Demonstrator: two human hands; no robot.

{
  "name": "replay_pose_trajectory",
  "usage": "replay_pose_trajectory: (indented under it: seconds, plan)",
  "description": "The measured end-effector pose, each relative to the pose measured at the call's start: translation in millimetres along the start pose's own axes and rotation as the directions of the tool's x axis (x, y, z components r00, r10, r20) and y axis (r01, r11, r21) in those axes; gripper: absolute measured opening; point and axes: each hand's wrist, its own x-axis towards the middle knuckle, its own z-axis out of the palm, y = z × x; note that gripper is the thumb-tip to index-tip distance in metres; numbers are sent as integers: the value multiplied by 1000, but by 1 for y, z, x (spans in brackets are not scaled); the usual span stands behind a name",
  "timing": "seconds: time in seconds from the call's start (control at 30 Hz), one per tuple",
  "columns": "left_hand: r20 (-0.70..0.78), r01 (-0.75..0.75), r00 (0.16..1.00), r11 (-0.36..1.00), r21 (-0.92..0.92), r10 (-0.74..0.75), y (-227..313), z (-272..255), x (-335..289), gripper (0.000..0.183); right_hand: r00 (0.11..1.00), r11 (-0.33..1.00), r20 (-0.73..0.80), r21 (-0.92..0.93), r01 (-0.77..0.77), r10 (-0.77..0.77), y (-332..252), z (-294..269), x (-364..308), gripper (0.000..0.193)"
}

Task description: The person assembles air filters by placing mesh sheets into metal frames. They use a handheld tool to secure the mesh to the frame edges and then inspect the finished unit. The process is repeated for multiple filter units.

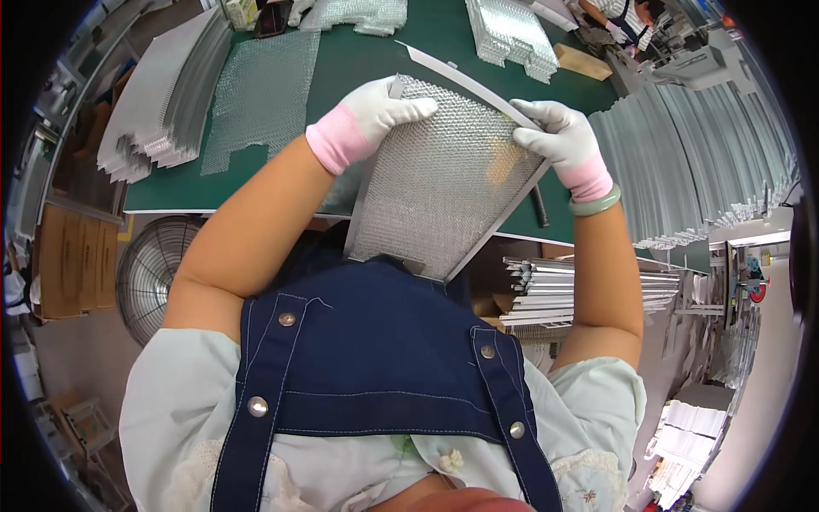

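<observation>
A silver mesh panel (435, 192) with metal edging on its sides is tilted up between my hands, its near end against my navy apron. My left hand (371, 119), in a white glove with a pink cuff, is closed on the panel's far left corner, thumb over the mesh. At the far right corner my right hand (563, 141), gloved alike, pinches one end of a thin metal strip (456, 78) along with the panel's edge. The strip's other end stands away from the panel's far edge. A yellowish patch shows on the mesh near my right fingers.
On the green table (354, 64) are stacked metal sheets (162, 94), a loose mesh sheet (260, 98), piled mesh pieces (512, 34), a wooden block (583, 62) and a dark rod (540, 206). Long metal strips (682, 162) lie right; a floor fan (149, 277) stands left. Another person (627, 21) works beyond.
</observation>
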Motion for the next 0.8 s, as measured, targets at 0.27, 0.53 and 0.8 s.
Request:
replay_pose_trajectory:
  seconds: [0.27, 0.53, 0.8]
  plan:
    - [173, -408, 542, 77, 910, 823, 93, 48, -8, 46, 998, 999, -39, 2, 40, -40, -8, 4, -10, 39]
    - [369, -380, 859, 41, 924, -354, 129, 71, 64, 36, 999, 994, 37, -109, 21, -17, -39, -6, 0, 37]
    - [221, -255, 940, -105, 961, -258, 92, 99, 52, 28, 998, 992, 50, -125, -22, 29, -7, -23, -19, 40]
